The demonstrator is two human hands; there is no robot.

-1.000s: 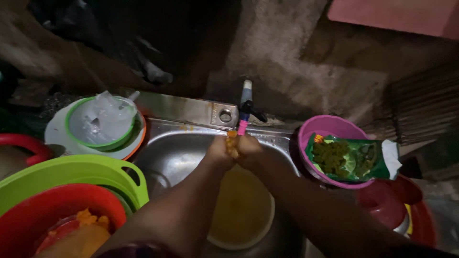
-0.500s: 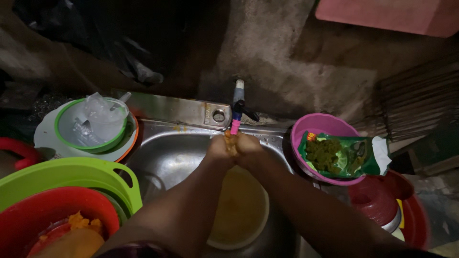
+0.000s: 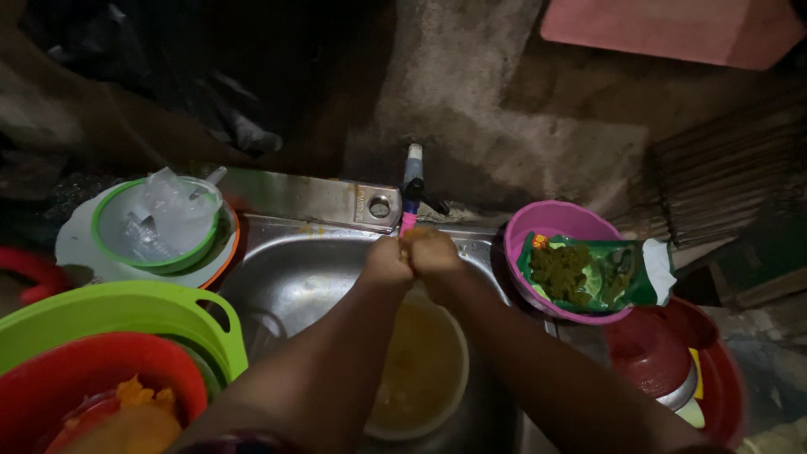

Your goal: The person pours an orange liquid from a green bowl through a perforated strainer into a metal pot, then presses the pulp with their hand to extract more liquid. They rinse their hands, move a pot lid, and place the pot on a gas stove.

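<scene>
- The left hand (image 3: 388, 261) and the right hand (image 3: 430, 252) are pressed together just under the tap (image 3: 412, 189), at the far side of the steel sink (image 3: 294, 277). A small orange thing shows between them, but it is too small to say what it is.
- The fingers of both hands are curled closed against each other; whether they truly grip the orange thing I cannot tell.
- I judge the hands are held this high and close to the pink spout so that water can fall on them. No water stream can be seen in this dark picture.
- Directly below the hands, inside the sink, stands a round bowl (image 3: 420, 370) with yellowish liquid, so anything that drips falls into it.
- On the right, touching the sink rim, a purple bowl (image 3: 555, 223) carries a green packet (image 3: 597, 273) lying across it. Nearer on the right are red containers (image 3: 664, 353).
- On the left, a green-rimmed strainer (image 3: 160, 223) with clear plastic pieces rests on a white plate. Nearer stand a green basin (image 3: 118, 315) and a red basin (image 3: 92, 370) with orange food.
- Both forearms cross over the sink and hide part of the bowl. Nothing stands between the hands and the tap.
</scene>
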